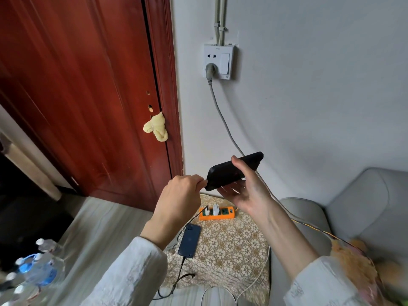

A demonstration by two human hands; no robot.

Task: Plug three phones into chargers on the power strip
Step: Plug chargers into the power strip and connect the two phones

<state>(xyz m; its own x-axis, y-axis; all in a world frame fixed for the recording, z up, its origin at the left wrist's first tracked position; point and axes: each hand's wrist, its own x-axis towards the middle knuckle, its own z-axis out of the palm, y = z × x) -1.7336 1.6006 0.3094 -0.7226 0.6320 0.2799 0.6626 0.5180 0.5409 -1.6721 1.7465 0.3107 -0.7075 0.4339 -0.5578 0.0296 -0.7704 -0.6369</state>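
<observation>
The right hand (245, 193) is cradling the black phone (235, 171) in mid-air above the tabletop (231, 244), fingers curled around its edges. The phone is probably light, rigid and slick, so gripping the long sides suits it. Its long axis is running left-down to right-up, lower end facing the left hand (183, 193), which is pinching a cable plug (204, 181) at that end.

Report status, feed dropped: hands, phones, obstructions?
Right hand holds black phone. Left hand pinches cable plug at its end. Blue phone cabled. Nothing blocking.
</observation>
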